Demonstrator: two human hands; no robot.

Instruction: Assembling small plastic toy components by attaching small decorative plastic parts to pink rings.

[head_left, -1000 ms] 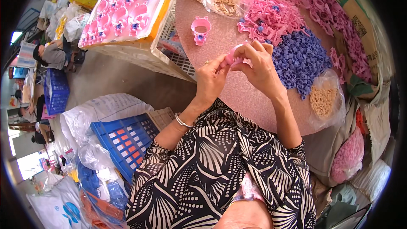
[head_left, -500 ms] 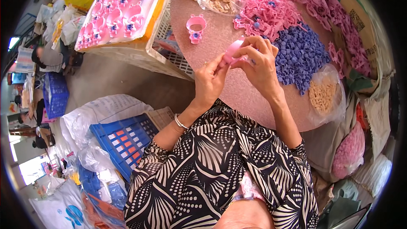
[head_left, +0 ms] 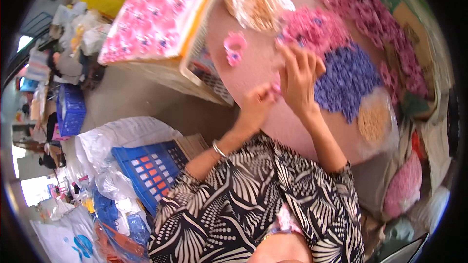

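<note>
My left hand is closed in a pinch on a small pink plastic piece, low over the round table. Motion blur hides the piece's exact shape. My right hand is just above and to the right of it, fingers bent and reaching to the near edge of the pink plastic parts pile. Blur keeps me from telling whether its fingertips hold anything. To the left lies a pink eared ring piece with a blue bit at its lower end. A heap of small blue parts sits beside my right wrist.
A tray of pink ring pieces rests on a pale crate at the far left. Two clear bags of tan pieces lie on the table. More pink parts line its far right edge, by a cardboard box.
Both hands held a pink ring between them before; now they are apart. My left hand has moved down and right with a pink piece. The whole view has shifted slightly.
</note>
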